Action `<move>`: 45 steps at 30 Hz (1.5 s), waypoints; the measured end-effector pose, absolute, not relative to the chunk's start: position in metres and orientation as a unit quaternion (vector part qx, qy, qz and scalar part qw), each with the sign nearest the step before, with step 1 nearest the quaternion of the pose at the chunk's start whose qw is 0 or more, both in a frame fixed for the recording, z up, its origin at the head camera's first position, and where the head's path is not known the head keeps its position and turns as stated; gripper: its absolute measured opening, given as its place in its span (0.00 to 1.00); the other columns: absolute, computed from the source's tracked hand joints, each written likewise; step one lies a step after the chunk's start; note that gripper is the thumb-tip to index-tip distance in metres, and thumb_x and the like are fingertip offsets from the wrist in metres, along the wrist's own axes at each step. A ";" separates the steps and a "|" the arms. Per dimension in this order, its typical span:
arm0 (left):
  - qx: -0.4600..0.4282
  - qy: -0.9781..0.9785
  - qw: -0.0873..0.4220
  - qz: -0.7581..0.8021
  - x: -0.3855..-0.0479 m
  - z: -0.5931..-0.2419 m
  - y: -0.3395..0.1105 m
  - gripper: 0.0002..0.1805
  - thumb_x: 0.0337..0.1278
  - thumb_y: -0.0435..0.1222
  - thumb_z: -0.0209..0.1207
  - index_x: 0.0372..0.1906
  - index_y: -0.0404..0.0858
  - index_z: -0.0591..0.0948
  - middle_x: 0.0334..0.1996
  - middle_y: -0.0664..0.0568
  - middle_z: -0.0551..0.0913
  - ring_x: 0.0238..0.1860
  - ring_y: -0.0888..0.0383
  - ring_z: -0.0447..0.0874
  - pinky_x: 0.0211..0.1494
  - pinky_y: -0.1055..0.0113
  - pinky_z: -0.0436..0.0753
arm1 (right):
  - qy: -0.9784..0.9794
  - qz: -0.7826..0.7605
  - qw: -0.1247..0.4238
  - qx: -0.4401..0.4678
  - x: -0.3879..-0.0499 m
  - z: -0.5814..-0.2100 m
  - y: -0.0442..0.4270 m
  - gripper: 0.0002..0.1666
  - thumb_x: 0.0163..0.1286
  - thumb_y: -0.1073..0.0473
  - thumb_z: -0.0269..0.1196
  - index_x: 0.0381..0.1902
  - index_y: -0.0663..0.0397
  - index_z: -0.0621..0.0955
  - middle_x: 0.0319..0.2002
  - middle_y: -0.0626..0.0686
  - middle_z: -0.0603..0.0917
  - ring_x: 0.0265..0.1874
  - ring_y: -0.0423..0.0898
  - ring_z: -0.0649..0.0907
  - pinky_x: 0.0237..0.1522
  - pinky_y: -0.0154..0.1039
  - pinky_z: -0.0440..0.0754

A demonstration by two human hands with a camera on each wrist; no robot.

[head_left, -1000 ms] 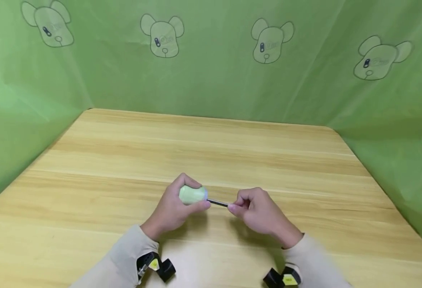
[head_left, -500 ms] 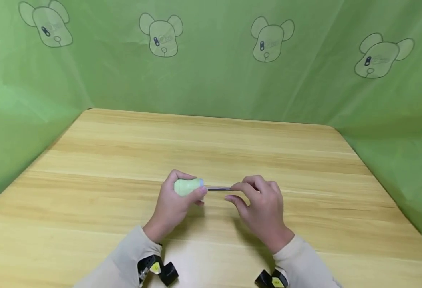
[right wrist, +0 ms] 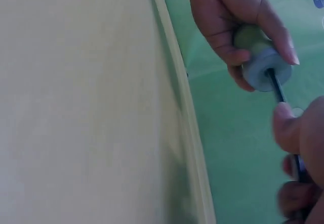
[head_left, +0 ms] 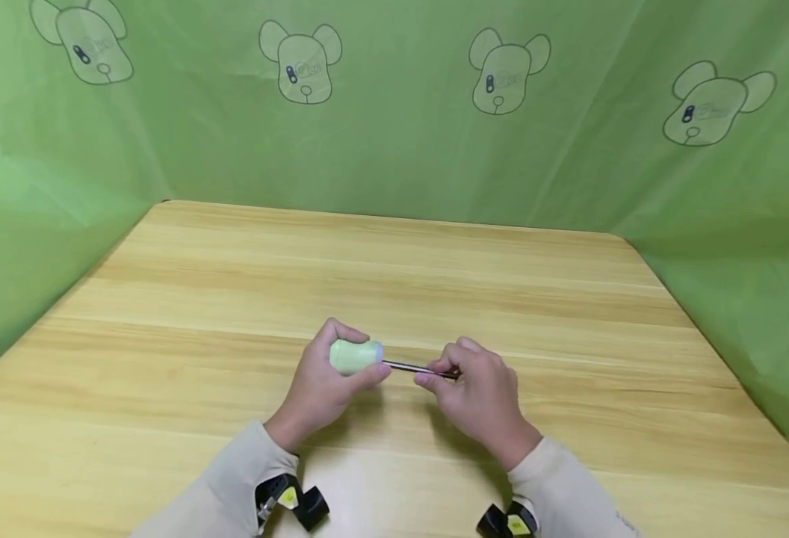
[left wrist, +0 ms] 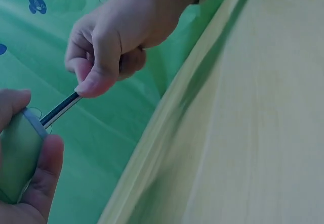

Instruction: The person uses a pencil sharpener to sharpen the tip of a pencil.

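Note:
My left hand (head_left: 317,392) grips a pale green rounded barrel (head_left: 353,357) with a blue-grey end, thumb and fingers on either side of it. Out of the middle of that end face (right wrist: 267,70) comes a slim dark rod (head_left: 404,366) with a shiny pale stripe, pencil-like in shape. My right hand (head_left: 480,388) pinches the rod between thumb and curled fingers, a short way from the barrel. Both things are held above the table. Whatever part of the rod sits inside the barrel is hidden, and my right fingers cover part of its other end (left wrist: 61,109).
A wood-grain table (head_left: 394,276) spreads beneath both hands. Green cloth (head_left: 394,149) printed with bear-like heads hangs along its back and sides. Black wrist cameras (head_left: 294,502) are strapped at both beige sleeves (head_left: 569,489).
Half a second ago my right thumb was off the rod and its fingers were spread; now they pinch it again. My left hand kept its hold, and the rod's slant shifted slightly.

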State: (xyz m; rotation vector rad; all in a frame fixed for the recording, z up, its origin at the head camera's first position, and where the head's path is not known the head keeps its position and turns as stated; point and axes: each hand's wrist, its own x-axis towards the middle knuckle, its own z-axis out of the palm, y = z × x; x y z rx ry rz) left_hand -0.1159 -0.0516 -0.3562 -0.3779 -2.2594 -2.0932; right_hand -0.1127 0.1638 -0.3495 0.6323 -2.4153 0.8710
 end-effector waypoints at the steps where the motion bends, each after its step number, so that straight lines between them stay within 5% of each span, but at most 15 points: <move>1: -0.129 -0.738 0.026 -0.662 -0.116 -0.356 -0.052 0.22 0.46 0.32 0.71 0.46 0.35 0.73 0.40 0.40 0.77 0.34 0.51 0.78 0.32 0.62 0.83 | -0.894 0.345 0.185 0.216 -0.112 -0.347 0.164 0.15 0.47 0.59 0.79 0.19 0.48 0.80 0.21 0.40 0.78 0.16 0.33 0.70 0.13 0.30 0.65; 6: -0.207 -0.761 0.049 -0.613 -0.118 -0.357 -0.054 0.21 0.46 0.33 0.72 0.43 0.35 0.74 0.41 0.44 0.77 0.34 0.53 0.76 0.31 0.65 0.81 | -0.847 0.498 -0.116 0.148 -0.116 -0.335 0.173 0.14 0.63 0.63 0.68 0.21 0.59 0.76 0.21 0.48 0.79 0.16 0.39 0.68 0.16 0.30 0.64; 9: -0.241 -0.762 0.066 -0.598 -0.118 -0.357 -0.054 0.20 0.45 0.33 0.72 0.41 0.35 0.74 0.41 0.45 0.77 0.34 0.52 0.76 0.30 0.64 0.81 | -0.825 0.524 -0.174 0.124 -0.119 -0.334 0.178 0.13 0.64 0.64 0.66 0.22 0.62 0.77 0.19 0.49 0.75 0.17 0.40 0.66 0.16 0.29 0.61; 11: -0.224 -0.766 0.071 -0.598 -0.118 -0.358 -0.054 0.20 0.44 0.33 0.73 0.41 0.36 0.75 0.41 0.46 0.78 0.34 0.53 0.76 0.30 0.64 0.81 | -0.850 0.490 -0.126 0.146 -0.120 -0.338 0.176 0.11 0.64 0.62 0.68 0.23 0.58 0.80 0.20 0.46 0.76 0.17 0.39 0.68 0.17 0.30 0.65; 18: -0.104 -0.726 0.030 -0.679 -0.117 -0.361 -0.053 0.21 0.46 0.32 0.72 0.43 0.34 0.75 0.36 0.40 0.79 0.28 0.51 0.82 0.29 0.59 0.85 | -0.876 0.321 0.209 0.293 -0.122 -0.356 0.169 0.04 0.56 0.65 0.72 0.29 0.55 0.85 0.24 0.42 0.78 0.22 0.37 0.75 0.23 0.30 0.76; 23: -0.091 -0.698 0.025 -0.710 -0.120 -0.358 -0.053 0.20 0.48 0.29 0.71 0.44 0.31 0.73 0.36 0.39 0.80 0.25 0.50 0.84 0.30 0.60 0.85 | -0.831 0.271 0.317 0.369 -0.125 -0.358 0.170 0.10 0.51 0.72 0.65 0.33 0.58 0.84 0.28 0.47 0.81 0.22 0.39 0.78 0.22 0.33 0.78; 29: -0.099 -0.632 -0.008 -0.768 -0.117 -0.355 -0.045 0.20 0.50 0.25 0.67 0.45 0.28 0.69 0.38 0.37 0.79 0.30 0.47 0.83 0.34 0.55 0.86 | -0.816 0.205 0.449 0.302 -0.123 -0.352 0.165 0.09 0.46 0.71 0.71 0.26 0.56 0.84 0.27 0.52 0.82 0.27 0.52 0.82 0.33 0.50 0.75; 33: -0.096 -0.600 -0.012 -0.794 -0.115 -0.355 -0.041 0.20 0.51 0.23 0.65 0.45 0.27 0.68 0.38 0.36 0.79 0.32 0.42 0.83 0.36 0.49 0.86 | -0.798 0.210 0.484 0.291 -0.120 -0.354 0.163 0.07 0.49 0.63 0.72 0.24 0.56 0.83 0.25 0.52 0.80 0.23 0.51 0.81 0.28 0.47 0.75; 38: -0.087 -0.622 -0.020 -0.778 -0.114 -0.356 -0.042 0.20 0.50 0.24 0.66 0.45 0.28 0.68 0.37 0.37 0.79 0.28 0.48 0.83 0.35 0.53 0.86 | -0.795 0.218 0.478 0.303 -0.119 -0.357 0.165 0.22 0.61 0.42 0.66 0.20 0.53 0.83 0.18 0.47 0.75 0.13 0.42 0.72 0.14 0.35 0.68; 45: -0.102 -0.658 -0.023 -0.746 -0.115 -0.357 -0.046 0.21 0.52 0.27 0.67 0.46 0.29 0.68 0.36 0.36 0.78 0.26 0.47 0.84 0.34 0.56 0.86 | -0.796 0.239 0.450 0.327 -0.122 -0.361 0.164 0.27 0.66 0.39 0.62 0.18 0.54 0.82 0.16 0.45 0.71 0.10 0.34 0.64 0.10 0.24 0.58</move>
